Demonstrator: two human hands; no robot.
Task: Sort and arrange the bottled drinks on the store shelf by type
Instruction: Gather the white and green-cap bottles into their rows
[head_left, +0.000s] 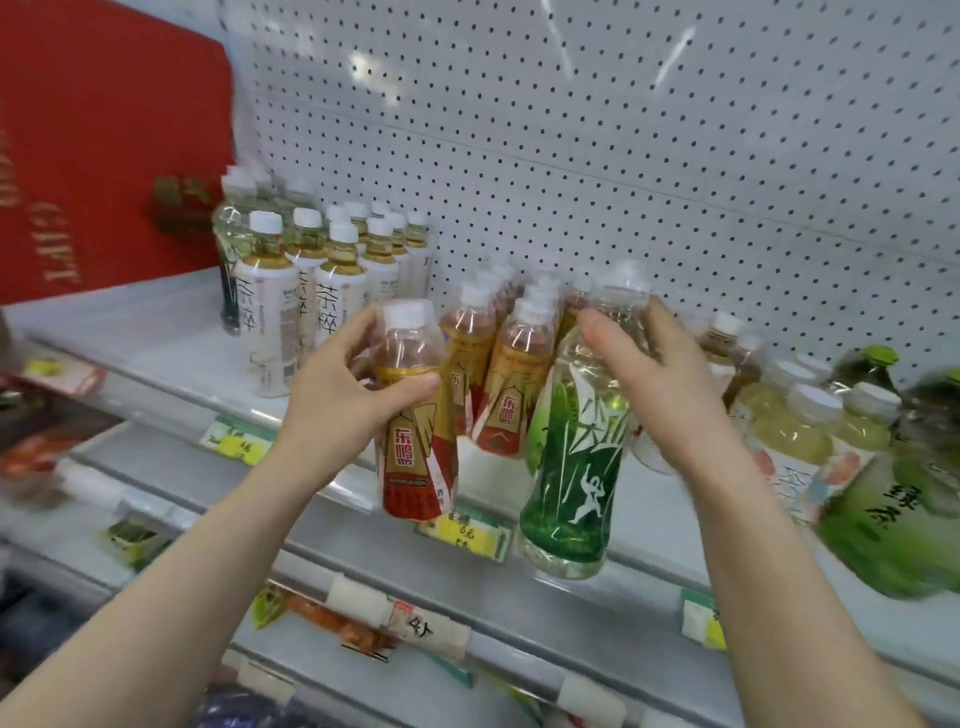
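**Ana:** Where were the two bottles at that moment?

**Ben:** Both were off the shelf (182, 332), held in front of the red-and-gold row (514, 384). The left hand (358, 395) had its fingers and thumb curled round the shoulder of a red-and-gold bottle (415, 441), just left of that row and slightly tilted. The right hand (654, 384) was wrapped round the neck of a green bottle (571, 467), just right of the row, with its base hanging below it.

**Ana:** How would they handle?

**Ben:** Both looked full, so I judged each had real weight for one hand. Thin clear plastic gives under a squeeze, and the glossy sleeve labels looked slippery. The shoulder under the cap is probably the stiffest place to hold. The green one was taller and might swing from a neck hold, so a grip nearer its waist would likely be steadier.

**Ana:** And where did they belong?

**Ben:** The red-and-gold one matched the row beside it. For the green one I could not tell. The white-label tea bottles (311, 291) stood well left of the row, and the pale yellow-green bottles (810, 431) to its right were too blurred to read.
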